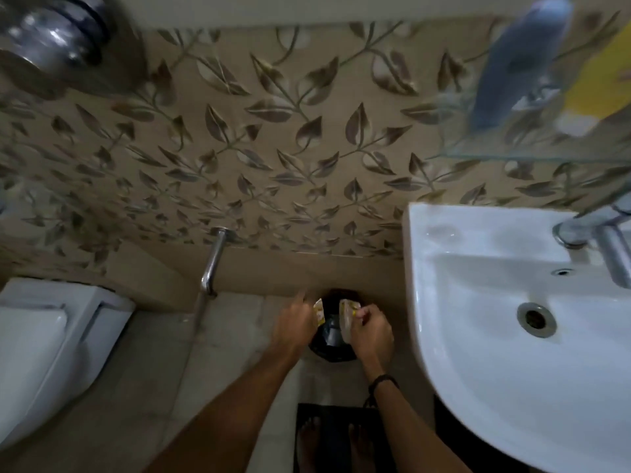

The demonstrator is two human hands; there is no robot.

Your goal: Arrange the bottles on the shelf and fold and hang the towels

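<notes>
My left hand point(294, 326) pinches a small yellow-and-white wrapper point(319, 310) over a black bin point(329, 332) on the floor by the wall. My right hand point(370, 331) grips a second, pale wrapper point(346, 317) over the same bin. Up at the right, a glass shelf point(532, 155) holds a blue-grey bottle point(515, 66) and a yellow bottle point(594, 80), both blurred. No towel is in view.
A white washbasin point(478, 336) with a chrome tap point(611, 247) fills the right. A white toilet point(47, 339) stands at the left. A chrome spout point(213, 261) sticks out of the leaf-patterned wall. My bare feet stand on a dark mat point(334, 438).
</notes>
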